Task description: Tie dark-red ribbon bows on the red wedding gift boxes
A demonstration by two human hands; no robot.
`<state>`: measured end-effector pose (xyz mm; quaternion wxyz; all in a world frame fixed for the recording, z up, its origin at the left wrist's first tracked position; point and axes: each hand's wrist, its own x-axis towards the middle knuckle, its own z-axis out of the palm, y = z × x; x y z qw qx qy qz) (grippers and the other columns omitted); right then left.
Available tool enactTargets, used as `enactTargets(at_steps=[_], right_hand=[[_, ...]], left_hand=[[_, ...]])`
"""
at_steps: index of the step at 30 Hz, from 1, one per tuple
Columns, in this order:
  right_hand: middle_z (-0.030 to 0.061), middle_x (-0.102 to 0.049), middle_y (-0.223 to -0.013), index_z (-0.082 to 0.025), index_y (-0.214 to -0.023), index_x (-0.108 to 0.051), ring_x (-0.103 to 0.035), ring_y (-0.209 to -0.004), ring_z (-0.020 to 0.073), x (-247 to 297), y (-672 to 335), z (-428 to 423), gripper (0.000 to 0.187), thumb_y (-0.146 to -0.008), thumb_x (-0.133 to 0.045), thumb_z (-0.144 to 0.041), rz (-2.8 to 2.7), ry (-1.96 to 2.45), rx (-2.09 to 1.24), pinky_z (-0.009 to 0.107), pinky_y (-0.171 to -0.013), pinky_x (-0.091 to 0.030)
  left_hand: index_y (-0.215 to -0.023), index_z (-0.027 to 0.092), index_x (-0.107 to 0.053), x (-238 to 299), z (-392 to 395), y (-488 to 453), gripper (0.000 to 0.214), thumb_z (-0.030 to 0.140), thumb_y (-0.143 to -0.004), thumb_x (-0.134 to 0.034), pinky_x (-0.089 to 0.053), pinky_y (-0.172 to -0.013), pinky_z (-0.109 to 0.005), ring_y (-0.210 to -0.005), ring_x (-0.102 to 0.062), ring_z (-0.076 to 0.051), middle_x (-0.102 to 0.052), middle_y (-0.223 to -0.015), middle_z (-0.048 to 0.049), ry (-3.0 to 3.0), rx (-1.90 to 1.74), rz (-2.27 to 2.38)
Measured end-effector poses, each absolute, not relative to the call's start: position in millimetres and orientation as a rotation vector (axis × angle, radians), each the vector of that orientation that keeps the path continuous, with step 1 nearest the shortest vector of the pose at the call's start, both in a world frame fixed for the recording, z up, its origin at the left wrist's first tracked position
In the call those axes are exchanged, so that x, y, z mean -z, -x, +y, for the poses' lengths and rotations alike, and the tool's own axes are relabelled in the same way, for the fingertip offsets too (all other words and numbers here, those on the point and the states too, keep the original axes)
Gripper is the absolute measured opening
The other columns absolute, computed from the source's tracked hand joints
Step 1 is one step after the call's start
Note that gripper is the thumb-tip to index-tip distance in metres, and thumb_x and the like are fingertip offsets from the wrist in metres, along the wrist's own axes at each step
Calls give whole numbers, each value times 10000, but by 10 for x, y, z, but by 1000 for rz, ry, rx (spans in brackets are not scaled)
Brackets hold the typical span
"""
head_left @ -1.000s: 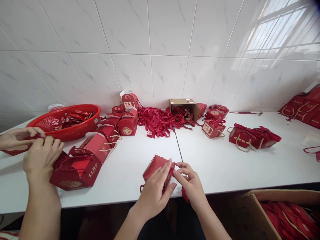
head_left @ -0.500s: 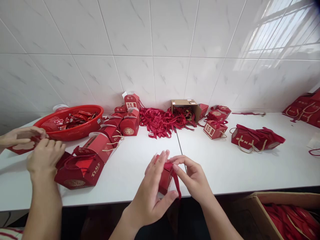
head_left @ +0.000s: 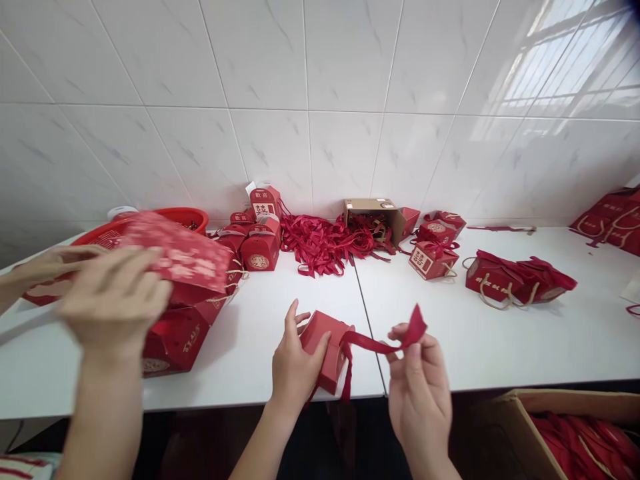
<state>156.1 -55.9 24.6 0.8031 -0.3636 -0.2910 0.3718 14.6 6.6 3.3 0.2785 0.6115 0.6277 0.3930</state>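
Note:
A small red gift box (head_left: 327, 347) rests near the front edge of the white table (head_left: 465, 340). My left hand (head_left: 296, 360) presses on its left side, thumb and fingers around it. My right hand (head_left: 419, 387) pinches a red ribbon (head_left: 385, 341) that runs from the box out to the right, its end sticking up above my fingers. At the left, another person's hands (head_left: 107, 300) hold a flat red packet (head_left: 177, 257) over a larger red box (head_left: 173, 337).
A red basket (head_left: 183, 217) of sweets stands at the back left beside several finished red boxes (head_left: 260, 240). A heap of red ribbons (head_left: 325, 243) and a small cardboard box (head_left: 373, 210) lie by the wall. Red bags (head_left: 517, 280) lie right; a carton (head_left: 565, 427) below.
My right hand has pulled the ribbon out to the right, away from the box. My left hand has settled on the box's left side. The other person has lifted a red packet.

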Motion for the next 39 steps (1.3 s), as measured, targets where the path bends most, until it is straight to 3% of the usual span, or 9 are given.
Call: enactTargets(at_steps=[3, 9, 15, 23, 27, 31, 34, 37, 39], right_hand=[[0, -606, -895, -242, -874, -557, -571, -820, 138, -178, -1403, -383, 136, -888, -572, -376, -672, 683, -1080, 284, -760, -458], [-13, -571, -740, -197, -788, -507, -515, -665, 109, -88, -1315, -93, 251, -859, -596, -421, -778, 759, -1439, 246, -666, -412], [-33, -485, -650, -167, -752, -533, -419, -599, 97, -140, -1421, -43, 288, -824, -606, -436, -1179, 1017, -1414, 233, -586, -340], [-15, -532, -635, -155, -746, -580, -453, -581, 109, -154, -1413, -34, 197, -826, -555, -334, -1365, 1190, -1290, 240, -564, -362], [-5, -561, -634, -159, -739, -601, -479, -570, 115, -164, -1407, -49, 160, -811, -548, -290, -1390, 1232, -1239, 240, -550, -375], [-7, -560, -604, -162, -710, -600, -479, -543, 116, -174, -1402, -51, 147, -784, -547, -277, -1399, 1277, -1225, 238, -528, -369], [-12, -552, -573, -164, -683, -590, -463, -519, 113, -177, -1389, -47, 145, -769, -538, -268, -1393, 1309, -1196, 237, -513, -358], [-14, -548, -562, -163, -673, -588, -454, -510, 111, -188, -1368, -47, 142, -762, -523, -253, -1404, 1339, -1160, 237, -511, -352], [-13, -548, -562, -161, -668, -595, -452, -511, 111, -201, -1354, -45, 142, -756, -520, -244, -1419, 1357, -1140, 238, -514, -351]], left_hand=[[-1420, 293, -233, -8, 30, -148, 725, 375, -803, -605, -499, -896, -413, -1095, -611, -258, -598, -1247, -75, -1645, -1090, 1642], [-1219, 213, -483, 67, 27, 9, 427, 430, -854, -530, -472, -956, -335, -1194, -554, -235, -608, -1250, -110, -1310, -1225, 1253], [-1148, 186, -548, 23, -21, 105, 462, 439, -773, -641, -517, -715, -249, -896, -658, -203, -690, -1012, -64, -1006, -1220, 1156], [-1257, 221, -480, 42, -115, 74, 539, 412, -784, -652, -479, -639, -206, -662, -587, -117, -617, -738, 33, -986, -1217, 1123], [-1314, 221, -451, 48, -136, 67, 582, 423, -799, -633, -487, -637, -224, -623, -574, -114, -592, -706, 40, -1041, -1222, 1140], [-1425, 218, -354, 74, -146, 61, 701, 450, -812, -603, -528, -736, -270, -782, -647, -165, -651, -795, 0, -1100, -1223, 1171], [-1465, 235, -283, 105, -159, 58, 731, 451, -834, -583, -506, -919, -319, -1038, -634, -208, -682, -1087, -54, -1168, -1227, 1154], [-1450, 260, -317, 136, -174, 58, 669, 420, -854, -575, -403, -1071, -358, -1264, -498, -235, -553, -1361, -48, -1260, -1251, 1151], [-1420, 266, -379, 150, -182, 59, 605, 391, -862, -577, -363, -1107, -356, -1341, -404, -235, -472, -1437, -29, -1308, -1272, 1140]])
